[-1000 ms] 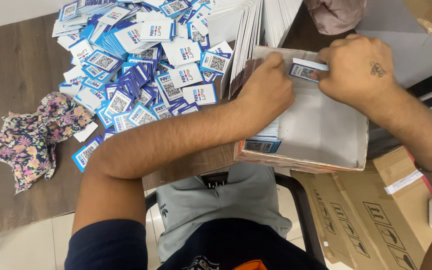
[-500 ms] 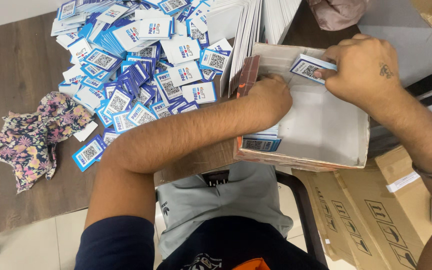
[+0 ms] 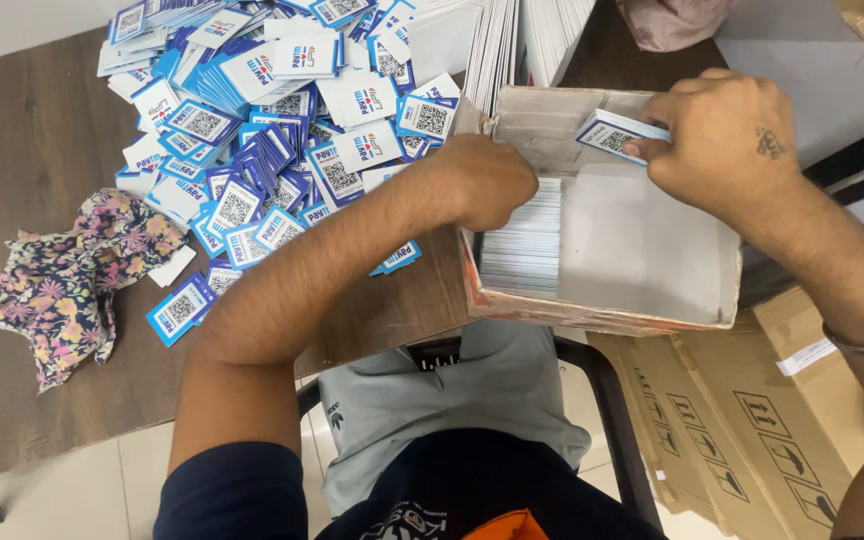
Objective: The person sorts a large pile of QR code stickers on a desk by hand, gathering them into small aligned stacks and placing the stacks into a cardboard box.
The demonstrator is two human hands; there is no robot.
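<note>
My right hand (image 3: 727,135) pinches a small stack of blue-and-white code cards (image 3: 612,132) above the far end of an open cardboard box (image 3: 602,318). Inside the box, along its left wall, a row of cards (image 3: 522,245) stands on edge. My left hand (image 3: 482,180) is just outside the box's left wall, knuckles up and fingers curled under, at the edge of a big loose pile of the same cards (image 3: 272,130). What is under its fingers is hidden.
The pile lies on a dark wooden table (image 3: 22,130). A floral cloth (image 3: 62,275) lies at the left. Upright white cards (image 3: 527,40) stand behind the box. Flat cardboard cartons (image 3: 752,420) lean at lower right, beside the chair.
My left hand has drawn out of the box and moved left to the pile's edge, uncovering the row of cards. My right hand stays over the box with its cards.
</note>
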